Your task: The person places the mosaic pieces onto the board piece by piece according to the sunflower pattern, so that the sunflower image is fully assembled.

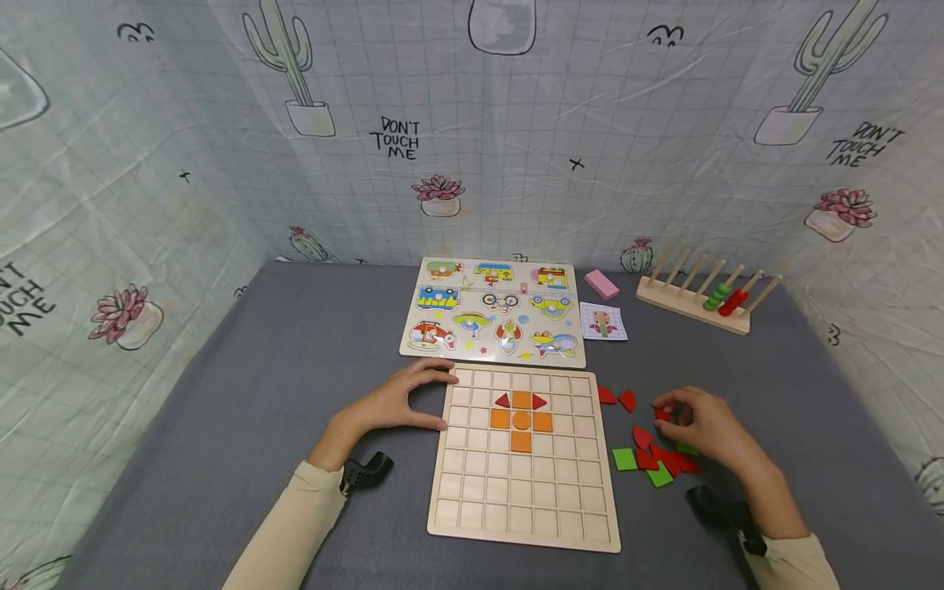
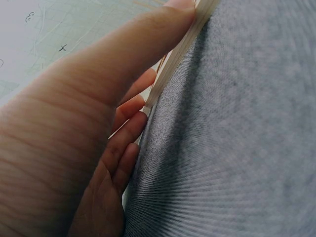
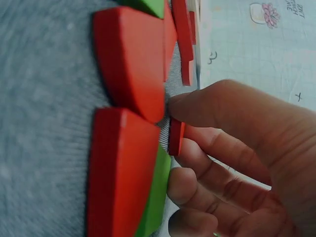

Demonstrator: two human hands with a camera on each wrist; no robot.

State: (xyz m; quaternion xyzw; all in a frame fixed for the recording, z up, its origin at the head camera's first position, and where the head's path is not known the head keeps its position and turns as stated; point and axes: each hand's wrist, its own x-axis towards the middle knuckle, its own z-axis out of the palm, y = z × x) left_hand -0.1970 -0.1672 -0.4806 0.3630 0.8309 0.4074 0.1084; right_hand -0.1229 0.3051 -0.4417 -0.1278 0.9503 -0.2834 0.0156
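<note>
A square wooden grid board (image 1: 472,483) lies in front of me. It bears orange squares (image 1: 521,442), an orange circle (image 1: 521,420) and two red triangles (image 1: 503,401). My left hand (image 1: 398,399) touches its left side, with the thumb on the edge and the fingertips near the upper corner. In the left wrist view the left thumb (image 2: 148,37) lies along the wooden edge. To the board's right, my right hand (image 1: 704,422) pinches a small red tile (image 3: 176,137) between thumb and fingers, beside loose red tiles (image 3: 143,64) and green square tiles (image 1: 624,460).
Behind the board lies a vehicle picture puzzle (image 1: 489,326). To its right are a pink block (image 1: 601,284), a pattern card (image 1: 603,322) and a wooden peg rack (image 1: 693,306) with green and red beads. A printed cloth (image 1: 509,106) hangs around the grey table (image 1: 317,328).
</note>
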